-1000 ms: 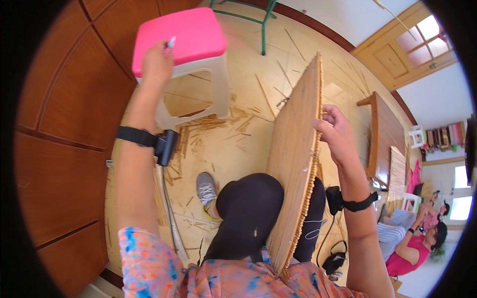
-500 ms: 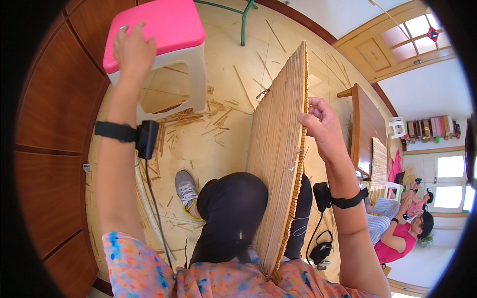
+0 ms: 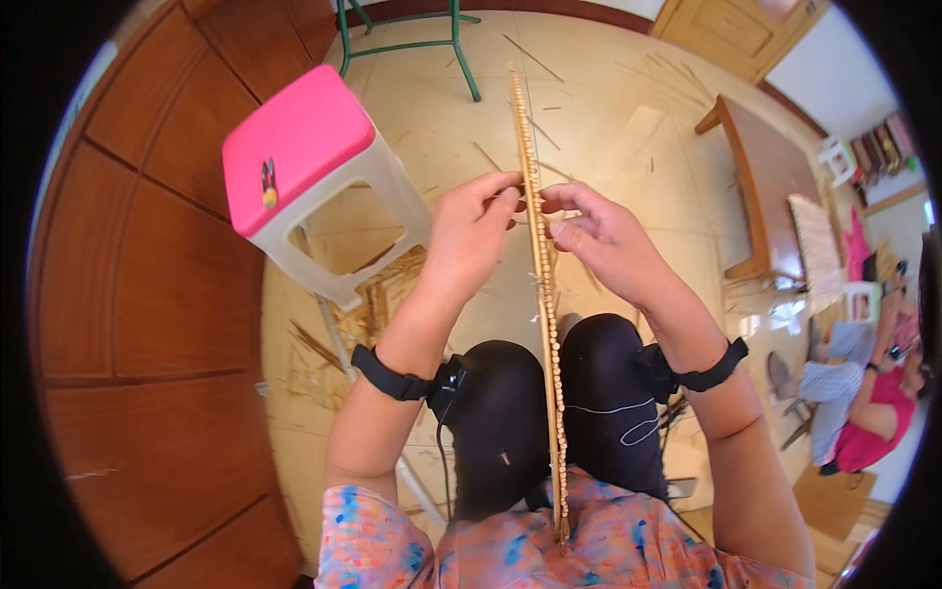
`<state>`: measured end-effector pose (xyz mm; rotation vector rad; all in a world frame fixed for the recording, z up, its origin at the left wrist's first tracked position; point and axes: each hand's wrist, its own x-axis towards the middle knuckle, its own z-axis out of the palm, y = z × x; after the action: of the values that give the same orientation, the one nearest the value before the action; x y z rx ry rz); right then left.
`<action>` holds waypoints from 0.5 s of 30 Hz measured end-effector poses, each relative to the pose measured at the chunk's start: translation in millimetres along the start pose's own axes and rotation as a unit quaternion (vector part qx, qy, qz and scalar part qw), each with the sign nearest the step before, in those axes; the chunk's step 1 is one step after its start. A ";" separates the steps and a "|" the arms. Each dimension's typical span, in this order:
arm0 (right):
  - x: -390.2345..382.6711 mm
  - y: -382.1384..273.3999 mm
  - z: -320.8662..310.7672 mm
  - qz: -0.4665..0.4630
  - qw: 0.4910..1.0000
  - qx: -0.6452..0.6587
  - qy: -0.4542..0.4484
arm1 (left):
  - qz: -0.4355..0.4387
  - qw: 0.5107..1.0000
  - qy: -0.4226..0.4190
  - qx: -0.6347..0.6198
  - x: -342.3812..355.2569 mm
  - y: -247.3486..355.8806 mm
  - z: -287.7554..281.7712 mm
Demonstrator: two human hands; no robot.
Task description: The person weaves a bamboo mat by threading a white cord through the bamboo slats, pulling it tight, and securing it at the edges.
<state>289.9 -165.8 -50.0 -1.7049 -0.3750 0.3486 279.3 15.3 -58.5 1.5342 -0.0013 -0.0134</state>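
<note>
A stiff panel of thin tan stalks [image 3: 543, 285] stands on edge between my knees, its near end against my shirt. Only its narrow edge, a row of cut stalk ends, faces me. My left hand [image 3: 471, 234] is closed at the panel's left side, thumb and bent fingers against it. From the opposite side my right hand [image 3: 610, 242] grips the panel with curled fingers, its thumb close to the edge. Whether either hand also pinches a thread is too small to tell. Small black-handled snips [image 3: 269, 181] with a yellow part lie on the pink-topped stool [image 3: 304, 118].
Stalk scraps [image 3: 368, 309] litter the tiled floor beside the stool. Brown wooden cabinets [image 3: 147, 285] line the left. Green metal legs [image 3: 456, 54] stand ahead. A low wooden table [image 3: 770, 196] is at the right, and beyond it a person in pink [image 3: 876, 417] sits.
My left hand has left the stool top and come to the panel; the snips now show there. The panel has turned from showing its broad face to edge-on. My view has shifted.
</note>
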 end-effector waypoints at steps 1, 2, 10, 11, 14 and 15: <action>-3.0 4.0 -2.4 -0.047 0.998 -0.041 -0.028 | -0.005 1.000 -0.012 0.022 -2.2 3.5 0.5; -10.9 1.5 -0.9 -0.049 0.998 -0.019 -0.036 | -0.007 1.000 -0.001 0.019 -3.9 4.7 0.5; -29.5 1.9 7.3 -0.133 0.972 -0.166 -0.096 | -0.072 0.995 0.047 0.053 -3.0 26.8 -8.0; -30.0 4.8 6.5 -0.134 0.974 -0.153 -0.094 | -0.080 0.994 0.050 0.061 -2.8 27.4 -6.1; -29.8 11.4 1.3 -0.151 0.972 -0.145 -0.111 | -0.104 0.986 0.067 0.109 3.0 39.1 2.9; -30.2 12.0 -1.2 -0.154 0.970 -0.145 -0.117 | -0.116 0.982 0.068 0.130 6.1 42.4 5.6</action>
<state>263.9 -181.9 -61.0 -1.8581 -0.8907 0.2746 285.7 11.3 -15.9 1.7875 0.2954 -0.0980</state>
